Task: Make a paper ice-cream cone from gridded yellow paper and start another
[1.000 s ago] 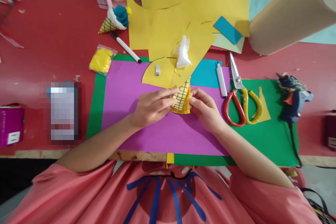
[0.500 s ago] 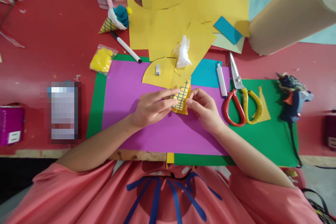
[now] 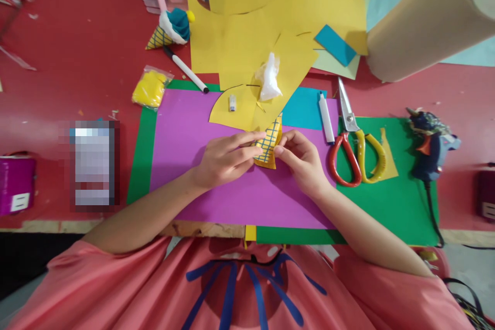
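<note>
A small yellow paper piece with a blue grid (image 3: 267, 145) is curled between both hands above the purple sheet (image 3: 181, 149). My left hand (image 3: 224, 159) pinches its left edge with the fingers stretched along it. My right hand (image 3: 303, 162) grips its right edge with thumb and fingertips. The piece's pointed tip points away from me, toward the loose yellow paper (image 3: 251, 41).
A green sheet (image 3: 402, 201) lies under the purple one. Scissors (image 3: 353, 139), a white marker (image 3: 326, 117) and a glue gun (image 3: 431, 144) sit to the right. A finished paper cone (image 3: 168, 31), a black-tipped marker (image 3: 185, 69), a yellow bag (image 3: 149, 87) and a brown paper roll (image 3: 425, 20) lie farther off.
The gridded piece has been rolled tighter and looks narrower. My right hand's fingers have shifted slightly left against it. The left hand has barely moved.
</note>
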Available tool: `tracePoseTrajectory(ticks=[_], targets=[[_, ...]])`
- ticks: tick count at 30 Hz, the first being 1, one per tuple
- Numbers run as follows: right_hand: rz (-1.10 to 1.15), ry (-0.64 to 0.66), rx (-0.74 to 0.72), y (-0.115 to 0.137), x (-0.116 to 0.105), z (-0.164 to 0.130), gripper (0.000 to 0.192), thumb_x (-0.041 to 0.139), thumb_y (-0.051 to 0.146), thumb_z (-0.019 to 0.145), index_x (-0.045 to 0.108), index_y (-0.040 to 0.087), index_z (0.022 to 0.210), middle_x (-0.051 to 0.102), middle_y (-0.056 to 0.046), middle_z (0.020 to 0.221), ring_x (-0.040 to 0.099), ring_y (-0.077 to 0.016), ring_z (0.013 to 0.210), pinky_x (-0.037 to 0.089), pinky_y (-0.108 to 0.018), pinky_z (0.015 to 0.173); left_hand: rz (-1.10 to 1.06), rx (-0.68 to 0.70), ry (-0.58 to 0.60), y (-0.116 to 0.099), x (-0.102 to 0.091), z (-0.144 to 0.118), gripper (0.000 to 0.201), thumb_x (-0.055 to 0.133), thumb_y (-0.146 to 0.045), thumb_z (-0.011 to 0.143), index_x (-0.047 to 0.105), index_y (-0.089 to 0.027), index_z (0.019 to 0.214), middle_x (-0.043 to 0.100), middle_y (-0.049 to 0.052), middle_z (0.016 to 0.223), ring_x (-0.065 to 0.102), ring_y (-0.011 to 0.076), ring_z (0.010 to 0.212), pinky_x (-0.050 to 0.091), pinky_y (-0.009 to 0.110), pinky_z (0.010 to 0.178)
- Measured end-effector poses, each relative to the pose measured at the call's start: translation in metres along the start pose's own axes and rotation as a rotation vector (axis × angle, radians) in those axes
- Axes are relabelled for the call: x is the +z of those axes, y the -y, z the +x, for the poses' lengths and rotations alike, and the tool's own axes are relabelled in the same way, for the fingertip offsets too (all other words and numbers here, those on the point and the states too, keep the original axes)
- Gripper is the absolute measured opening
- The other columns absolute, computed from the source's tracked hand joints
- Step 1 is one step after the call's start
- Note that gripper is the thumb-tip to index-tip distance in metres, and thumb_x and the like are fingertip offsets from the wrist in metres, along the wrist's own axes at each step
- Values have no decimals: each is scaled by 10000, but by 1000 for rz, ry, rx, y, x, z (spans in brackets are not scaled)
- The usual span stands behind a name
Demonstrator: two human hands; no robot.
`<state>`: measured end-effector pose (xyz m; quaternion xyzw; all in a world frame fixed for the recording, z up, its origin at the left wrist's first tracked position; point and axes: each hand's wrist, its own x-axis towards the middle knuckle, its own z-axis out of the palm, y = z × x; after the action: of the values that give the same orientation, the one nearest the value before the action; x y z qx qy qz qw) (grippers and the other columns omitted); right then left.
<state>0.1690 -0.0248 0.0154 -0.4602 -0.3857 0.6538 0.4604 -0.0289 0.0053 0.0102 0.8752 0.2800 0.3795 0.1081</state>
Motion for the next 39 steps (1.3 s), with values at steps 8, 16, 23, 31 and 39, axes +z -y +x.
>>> tracePoseTrajectory(ticks=[8, 16, 23, 31, 39], targets=[[49, -3, -2, 2, 1, -1, 416, 699, 318, 816, 493, 292, 1177, 685, -9, 983, 647, -160, 911, 547, -306, 778, 13, -40, 49, -3, 5, -2, 191, 556, -129, 842, 560, -232, 1003, 670, 75, 1238, 712, 164, 965, 584, 248, 764], [-11, 30, -65, -1, 0, -1, 435, 682, 291, 833, 574, 262, 1254, 680, -43, 1140, 644, -185, 1069, 537, -354, 938, -52, -75, 116, -3, 8, -3, 148, 529, -126, 831, 537, -218, 946, 503, 122, 1437, 671, 209, 1091, 588, 286, 811], [-68, 64, -113, -4, -1, -3, 547, 675, 290, 840, 519, 281, 1364, 682, -36, 1143, 664, -182, 1003, 568, -324, 858, -111, -61, 150, -1, 9, -6, 148, 512, -135, 847, 518, -213, 972, 431, 148, 1486, 597, 257, 1213, 571, 353, 897], [-117, 61, -141, -5, -1, -5, 558, 671, 275, 846, 511, 299, 1380, 653, -46, 1188, 664, -164, 947, 576, -315, 835, -113, -41, 166, -2, 7, -5, 141, 512, -137, 857, 525, -209, 978, 428, 150, 1488, 570, 258, 1245, 564, 363, 917], [-96, 35, -146, -5, -1, -4, 497, 676, 257, 838, 563, 313, 1318, 629, -37, 1144, 651, -154, 941, 580, -285, 781, -131, -28, 143, -1, 7, -2, 161, 521, -117, 841, 521, -211, 971, 446, 151, 1475, 585, 245, 1227, 576, 332, 871]])
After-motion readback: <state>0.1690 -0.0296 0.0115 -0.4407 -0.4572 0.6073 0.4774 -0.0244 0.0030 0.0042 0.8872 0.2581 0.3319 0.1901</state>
